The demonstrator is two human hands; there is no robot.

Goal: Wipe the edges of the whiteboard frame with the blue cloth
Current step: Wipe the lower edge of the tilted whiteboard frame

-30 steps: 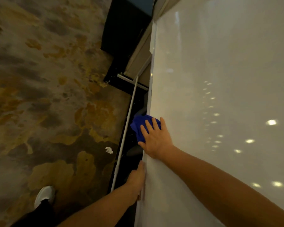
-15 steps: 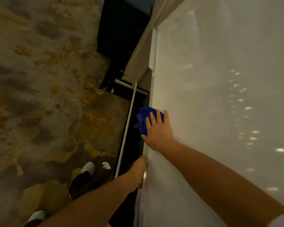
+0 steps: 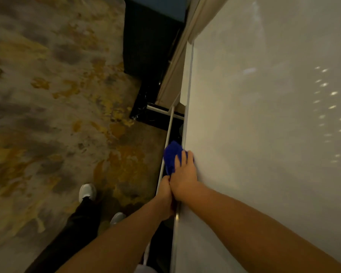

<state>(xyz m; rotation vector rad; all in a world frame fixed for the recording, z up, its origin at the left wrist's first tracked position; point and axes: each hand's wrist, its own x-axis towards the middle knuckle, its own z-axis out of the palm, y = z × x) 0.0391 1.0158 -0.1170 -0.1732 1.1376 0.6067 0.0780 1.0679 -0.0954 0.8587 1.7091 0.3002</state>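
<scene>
The white whiteboard [image 3: 264, 134] fills the right side, its thin frame edge [image 3: 187, 99] running up the middle of the view. My right hand [image 3: 185, 174] presses the blue cloth [image 3: 170, 154] against that edge, fingers spread over the cloth. Just below and touching it, my left hand [image 3: 164, 196] grips the frame edge. Part of the cloth is hidden under my right fingers.
A thin white rod [image 3: 166, 142] of the board's stand runs beside the edge. Patterned brown and gold carpet [image 3: 57, 115] lies left. Dark furniture [image 3: 148, 46] stands at the top. My white shoes [image 3: 87, 192] and dark trouser leg are below left.
My left hand slid up the frame until it met my right hand. My feet stepped forward along the board, and the view shifted.
</scene>
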